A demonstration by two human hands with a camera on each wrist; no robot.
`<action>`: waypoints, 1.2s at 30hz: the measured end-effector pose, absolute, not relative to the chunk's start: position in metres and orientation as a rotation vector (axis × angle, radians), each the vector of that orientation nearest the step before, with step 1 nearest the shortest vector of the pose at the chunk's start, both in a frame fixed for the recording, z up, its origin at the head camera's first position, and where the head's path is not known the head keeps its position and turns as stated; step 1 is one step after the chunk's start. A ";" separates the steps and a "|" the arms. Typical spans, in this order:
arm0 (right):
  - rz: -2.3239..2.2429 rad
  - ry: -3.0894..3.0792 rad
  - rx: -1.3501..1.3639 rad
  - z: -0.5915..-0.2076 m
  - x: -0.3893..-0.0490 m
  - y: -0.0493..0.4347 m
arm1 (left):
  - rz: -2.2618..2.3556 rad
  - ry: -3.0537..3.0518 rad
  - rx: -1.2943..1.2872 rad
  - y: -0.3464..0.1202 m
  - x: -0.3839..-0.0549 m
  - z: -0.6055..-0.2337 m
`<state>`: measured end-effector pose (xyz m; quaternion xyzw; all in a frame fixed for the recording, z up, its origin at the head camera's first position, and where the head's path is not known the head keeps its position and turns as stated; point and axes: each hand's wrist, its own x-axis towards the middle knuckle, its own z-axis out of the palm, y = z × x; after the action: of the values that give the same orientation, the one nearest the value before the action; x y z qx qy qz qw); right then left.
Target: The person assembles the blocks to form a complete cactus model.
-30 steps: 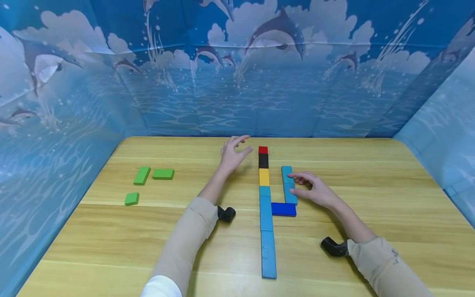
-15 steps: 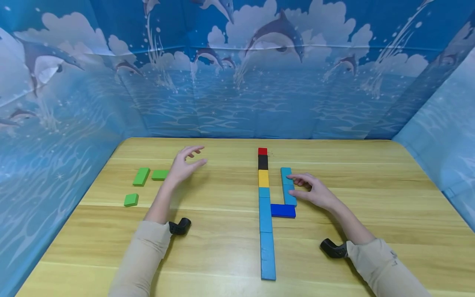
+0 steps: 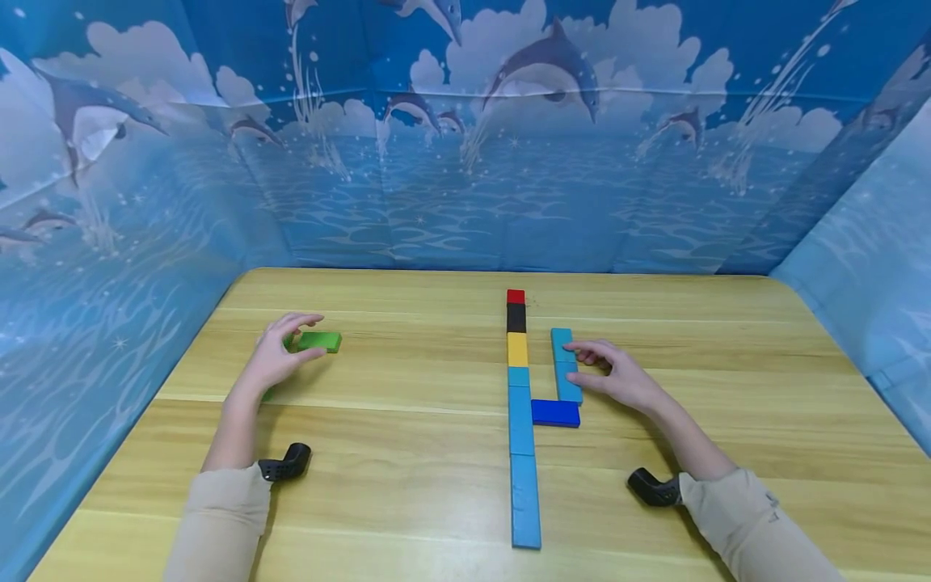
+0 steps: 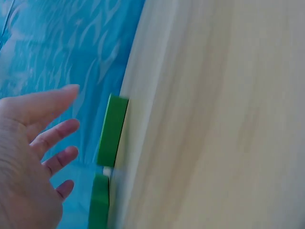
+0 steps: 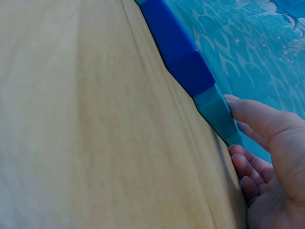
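Note:
My left hand (image 3: 272,356) hovers over the green blocks at the far left, fingers parted. One green block (image 3: 320,341) lies just beyond its thumb and fingertips; the others are mostly hidden beneath the hand. Two green blocks (image 4: 113,131) show ahead of the fingers in the left wrist view, apart from them. My right hand (image 3: 614,376) stays at two light blue blocks (image 3: 562,346) set end to end, its relaxed thumb and fingertips at their right side. Below them a dark blue block (image 3: 556,413) joins the long row.
The row runs front to back: a red block (image 3: 516,296), a black block (image 3: 516,318), a yellow block (image 3: 517,349), then light blue blocks (image 3: 520,420). Black wrist devices (image 3: 655,487) stick out from both sleeves. A dolphin-print curtain (image 3: 465,186) borders the wooden table (image 3: 407,485).
My left hand has swept from beside the long row leftward and nearer, to the green blocks. My right hand and the coloured blocks have stayed put.

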<state>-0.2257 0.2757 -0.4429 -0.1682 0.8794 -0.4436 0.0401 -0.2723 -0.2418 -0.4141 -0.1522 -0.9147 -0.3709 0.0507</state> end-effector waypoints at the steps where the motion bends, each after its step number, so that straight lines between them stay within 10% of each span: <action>1: -1.359 2.693 -0.513 -0.443 -0.226 0.276 | -1.103 -2.795 -0.461 -0.246 -0.272 -0.416; 36: -1.373 2.695 -0.514 -0.442 -0.224 0.274 | -0.902 -2.815 -0.425 -0.263 -0.282 -0.435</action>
<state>-0.2241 0.2742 -0.4416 -0.1673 0.8778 -0.4473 0.0368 -0.2817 -0.2632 -0.4352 -0.1420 -0.9397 -0.3012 0.0776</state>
